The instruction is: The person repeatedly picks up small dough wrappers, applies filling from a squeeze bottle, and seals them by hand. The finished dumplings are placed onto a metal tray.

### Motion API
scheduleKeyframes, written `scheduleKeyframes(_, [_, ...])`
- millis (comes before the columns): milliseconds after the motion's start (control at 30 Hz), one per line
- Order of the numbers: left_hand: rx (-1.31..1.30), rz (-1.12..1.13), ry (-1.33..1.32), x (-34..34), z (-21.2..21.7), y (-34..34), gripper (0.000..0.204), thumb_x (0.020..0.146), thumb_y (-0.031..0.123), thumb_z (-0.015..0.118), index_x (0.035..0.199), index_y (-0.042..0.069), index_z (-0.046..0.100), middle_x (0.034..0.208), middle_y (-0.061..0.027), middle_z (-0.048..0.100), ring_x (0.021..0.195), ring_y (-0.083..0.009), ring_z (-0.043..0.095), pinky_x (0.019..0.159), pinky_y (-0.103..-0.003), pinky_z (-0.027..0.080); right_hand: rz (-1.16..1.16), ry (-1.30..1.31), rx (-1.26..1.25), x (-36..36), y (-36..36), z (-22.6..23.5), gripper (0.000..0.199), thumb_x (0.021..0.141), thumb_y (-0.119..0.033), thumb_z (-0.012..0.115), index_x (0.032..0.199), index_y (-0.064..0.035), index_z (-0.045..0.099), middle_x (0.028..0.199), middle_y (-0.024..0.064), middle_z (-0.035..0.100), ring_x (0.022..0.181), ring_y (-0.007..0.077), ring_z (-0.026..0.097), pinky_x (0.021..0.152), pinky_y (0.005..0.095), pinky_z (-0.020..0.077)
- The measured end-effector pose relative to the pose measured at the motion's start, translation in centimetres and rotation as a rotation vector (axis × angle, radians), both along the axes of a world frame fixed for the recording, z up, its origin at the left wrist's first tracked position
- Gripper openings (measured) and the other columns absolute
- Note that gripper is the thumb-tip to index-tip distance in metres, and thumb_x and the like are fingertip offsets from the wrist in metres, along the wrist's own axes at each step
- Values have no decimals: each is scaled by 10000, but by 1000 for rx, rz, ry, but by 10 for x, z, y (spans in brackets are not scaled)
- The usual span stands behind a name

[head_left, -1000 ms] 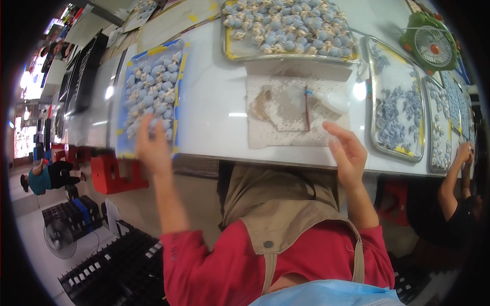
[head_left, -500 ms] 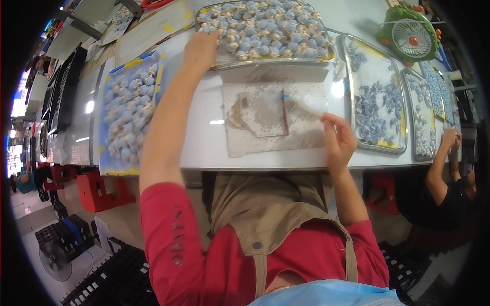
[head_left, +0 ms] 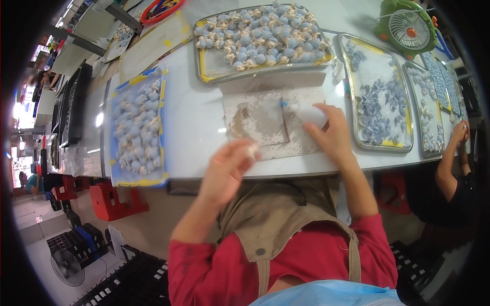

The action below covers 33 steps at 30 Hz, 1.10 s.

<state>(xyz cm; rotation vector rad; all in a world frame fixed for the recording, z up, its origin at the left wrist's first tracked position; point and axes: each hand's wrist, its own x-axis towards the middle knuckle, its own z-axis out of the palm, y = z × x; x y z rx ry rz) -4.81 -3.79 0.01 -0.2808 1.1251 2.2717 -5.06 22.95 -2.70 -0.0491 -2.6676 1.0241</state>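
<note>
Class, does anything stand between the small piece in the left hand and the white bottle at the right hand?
Nothing visible blocks the gap between the small pale piece in the left hand and the white bottle at the right hand. Under it lies stained cardboard, crossed by a thin dark strip; its height is unclear.

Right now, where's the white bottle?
In the head view, the white bottle is right of centre, in the right hand, over the stained card, left of the metal-rimmed tray.

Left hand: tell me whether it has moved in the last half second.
Yes: the left hand has moved away from the large far tray, back toward the tan apron.
</note>
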Motion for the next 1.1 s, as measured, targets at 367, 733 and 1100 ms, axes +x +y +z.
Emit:
scheduleKeyframes(367, [-117, -104, 158, 62, -17, 40, 402, 835, -34, 553, 1224, -4, 455, 1134, -85, 536, 886, -154, 592, 757, -255, 489, 31, -95, -941, 65, -11, 14, 271, 797, -111, 662, 995, -21, 500, 868, 30, 577, 726, 53, 523, 598, 188, 420])
scheduleKeyframes(733, [-186, -74, 251, 71, -13, 43, 363, 808, -68, 596, 1151, -4, 497, 996, -45, 558, 838, -67, 536, 738, -199, 449, 215, 180, -378, 103, -9, 40, 349, 687, -186, 780, 884, 2, 561, 733, 79, 589, 612, 131, 569, 526, 233, 441])
scheduleKeyframes(1100, [-209, -68, 276, 69, -12, 41, 354, 805, -66, 587, 1143, -11, 498, 1011, -67, 557, 872, -101, 555, 733, -219, 459, 237, 275, -170, 96, -21, 43, 397, 635, -222, 814, 841, -13, 547, 668, 78, 589, 500, 181, 501, 430, 273, 391])
